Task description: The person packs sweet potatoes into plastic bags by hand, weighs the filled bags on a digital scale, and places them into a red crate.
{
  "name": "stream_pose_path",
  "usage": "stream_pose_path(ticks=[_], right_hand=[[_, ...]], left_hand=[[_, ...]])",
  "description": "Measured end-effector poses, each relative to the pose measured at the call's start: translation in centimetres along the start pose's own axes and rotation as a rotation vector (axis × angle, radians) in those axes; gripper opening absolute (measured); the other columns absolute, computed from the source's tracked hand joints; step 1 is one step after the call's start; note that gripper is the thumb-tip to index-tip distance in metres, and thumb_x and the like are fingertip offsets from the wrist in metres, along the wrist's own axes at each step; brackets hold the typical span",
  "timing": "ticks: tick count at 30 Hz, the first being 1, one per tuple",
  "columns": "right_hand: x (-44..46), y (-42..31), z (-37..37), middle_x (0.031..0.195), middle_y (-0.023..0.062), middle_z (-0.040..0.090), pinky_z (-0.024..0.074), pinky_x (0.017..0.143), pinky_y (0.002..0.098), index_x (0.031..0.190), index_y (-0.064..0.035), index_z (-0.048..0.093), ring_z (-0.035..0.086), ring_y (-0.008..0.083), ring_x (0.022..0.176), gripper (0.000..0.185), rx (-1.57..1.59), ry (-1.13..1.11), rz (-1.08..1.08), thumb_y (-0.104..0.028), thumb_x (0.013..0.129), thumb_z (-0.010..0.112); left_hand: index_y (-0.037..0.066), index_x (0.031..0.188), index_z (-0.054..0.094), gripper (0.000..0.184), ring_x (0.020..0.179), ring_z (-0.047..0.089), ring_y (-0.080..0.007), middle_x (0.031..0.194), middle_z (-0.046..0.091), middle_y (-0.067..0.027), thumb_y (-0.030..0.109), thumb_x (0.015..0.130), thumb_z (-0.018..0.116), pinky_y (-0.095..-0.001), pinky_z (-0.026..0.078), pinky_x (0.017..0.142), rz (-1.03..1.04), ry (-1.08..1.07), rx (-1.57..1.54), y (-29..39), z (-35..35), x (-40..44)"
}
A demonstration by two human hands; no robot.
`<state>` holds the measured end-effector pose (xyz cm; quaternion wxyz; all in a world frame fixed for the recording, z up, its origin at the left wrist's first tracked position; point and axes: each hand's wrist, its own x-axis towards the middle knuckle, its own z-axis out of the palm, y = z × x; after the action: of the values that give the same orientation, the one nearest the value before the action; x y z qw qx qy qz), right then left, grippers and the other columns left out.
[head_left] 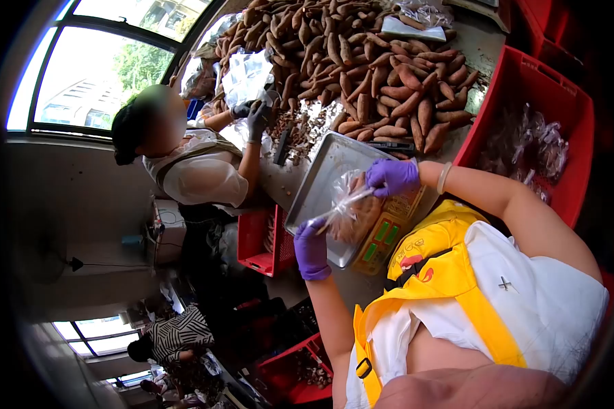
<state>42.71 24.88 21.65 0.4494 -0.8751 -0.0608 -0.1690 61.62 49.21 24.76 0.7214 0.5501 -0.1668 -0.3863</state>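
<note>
A clear plastic bag with brownish-orange contents lies over a metal tray on a yellow scale with green displays. My left hand, in a purple glove, is closed on one twisted end of the bag at the tray's lower left edge. On the right, my right hand, also gloved in purple, pinches the other twisted end. The plastic between both hands is gathered and stretched. Small details of the fingertips are hidden by the gloves and plastic.
Sweet potatoes are heaped on the table beyond the tray. A co-worker in dark gloves stands at the left, by a knife-like black tool. Red crates stand right, one holding bags, and below left.
</note>
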Motion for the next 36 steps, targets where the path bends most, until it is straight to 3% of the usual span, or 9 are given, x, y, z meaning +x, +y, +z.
stream_pose_path(ticks=[3, 7, 9, 11, 13, 23, 27, 28, 36], right_hand=[[0.1, 0.4, 0.0, 0.077, 0.0169, 0.062, 0.0491, 0.069, 0.039, 0.078, -0.0011, 0.066, 0.061, 0.0322, 0.074, 0.014, -0.044, 0.062, -0.072, -0.015, 0.079, 0.066], [-4.1, -0.5, 1.4, 0.082, 0.0107, 0.065, 0.0467, 0.073, 0.0362, 0.083, -0.0026, 0.066, 0.061, 0.0241, 0.078, 0.012, 0.077, -0.028, 0.131, -0.015, 0.083, 0.067], [-3.7, -3.6, 1.7, 0.093, 0.0077, 0.07, 0.0486, 0.079, 0.032, 0.093, -0.0012, 0.068, 0.064, 0.017, 0.088, 0.014, 0.528, -0.131, 0.535, -0.012, 0.086, 0.064], [-1.3, -4.5, 2.0, 0.115, 0.0103, 0.067, 0.0475, 0.093, 0.0275, 0.125, 0.0021, 0.059, 0.064, 0.0166, 0.103, 0.04, 1.138, 0.004, 0.181, -0.004, 0.086, 0.056], [2.0, -6.7, 0.5, 0.114, 0.0096, 0.068, 0.05, 0.092, 0.0284, 0.131, -0.0018, 0.056, 0.068, 0.0179, 0.096, 0.047, 1.057, 0.027, 0.267, 0.002, 0.084, 0.053], [7.2, -3.4, 5.7, 0.101, 0.0047, 0.073, 0.0488, 0.084, 0.0276, 0.111, -0.0056, 0.07, 0.063, 0.0106, 0.091, 0.032, 0.823, 0.344, 0.168, -0.017, 0.081, 0.074], [2.8, -0.4, 4.6, 0.082, 0.0075, 0.072, 0.0513, 0.071, 0.032, 0.078, -0.0065, 0.073, 0.066, 0.0187, 0.075, 0.024, 0.21, 0.189, 0.325, -0.03, 0.079, 0.066], [1.4, -0.9, 4.9, 0.073, 0.01, 0.068, 0.0502, 0.065, 0.0392, 0.068, -0.0074, 0.069, 0.064, 0.0251, 0.067, 0.032, 0.065, 0.079, 0.218, -0.038, 0.076, 0.063], [-1.4, -7.9, 0.8, 0.119, 0.01, 0.061, 0.0416, 0.098, 0.0422, 0.124, -0.0128, 0.062, 0.053, 0.0291, 0.113, 0.056, -0.007, 0.429, -0.036, -0.024, 0.072, 0.079]], left_hand=[[0.001, 0.087, 0.065, 0.02, 0.09, 0.063, -0.026, 0.09, 0.068, -0.0112, 0.006, 0.08, 0.047, -0.0425, 0.042, 0.09, -0.118, -0.35, -0.793, 2.4, 2.9, 0.9], [0.004, 0.121, 0.062, 0.045, 0.095, 0.064, -0.0208, 0.11, 0.069, -0.0122, -0.004, 0.08, 0.045, -0.0401, 0.046, 0.087, -0.395, 0.127, -1.19, -6.5, -5.4, 4.8], [0.012, 0.144, 0.042, 0.055, 0.103, 0.06, -0.0148, 0.141, 0.051, -0.0026, -0.001, 0.09, 0.044, -0.0298, 0.048, 0.078, -0.048, -0.123, -0.643, -6.5, -3.2, 3.5], [0.014, 0.144, 0.041, 0.053, 0.099, 0.059, -0.0103, 0.143, 0.05, 0.0001, 0.001, 0.093, 0.045, -0.0216, 0.043, 0.069, 0.044, -0.424, -0.468, -3.6, -3.3, 3.3], [0.004, 0.137, 0.048, 0.045, 0.092, 0.058, -0.0061, 0.135, 0.055, -0.0079, 0.002, 0.093, 0.052, -0.0193, 0.038, 0.061, 0.046, 0.0, -0.051, 1.2, 1.9, 1.0], [-0.003, 0.104, 0.069, 0.024, 0.082, 0.061, -0.0119, 0.092, 0.069, -0.0025, -0.001, 0.08, 0.07, -0.0266, 0.049, 0.078, 0.13, -0.274, 0.573, 2.1, 5.3, 1.4], [0.001, 0.116, 0.066, 0.042, 0.076, 0.059, -0.0132, 0.091, 0.068, -0.0056, -0.003, 0.075, 0.063, -0.0268, 0.048, 0.076, 0.192, 0.424, 1.467, 0.8, 0.9, 3.8], [0.002, 0.077, 0.066, 0.015, 0.058, 0.058, -0.0231, 0.067, 0.059, -0.0083, 0.01, 0.086, 0.057, -0.0419, 0.049, 0.054, 0.909, 0.432, 1.451, -1.6, -2.0, 4.4], [0.007, 0.099, 0.063, 0.017, 0.067, 0.057, -0.0202, 0.083, 0.062, -0.0077, 0.008, 0.082, 0.062, -0.0357, 0.047, 0.063, 0.519, -0.031, 1.005, 3.8, 9.3, 3.9]])
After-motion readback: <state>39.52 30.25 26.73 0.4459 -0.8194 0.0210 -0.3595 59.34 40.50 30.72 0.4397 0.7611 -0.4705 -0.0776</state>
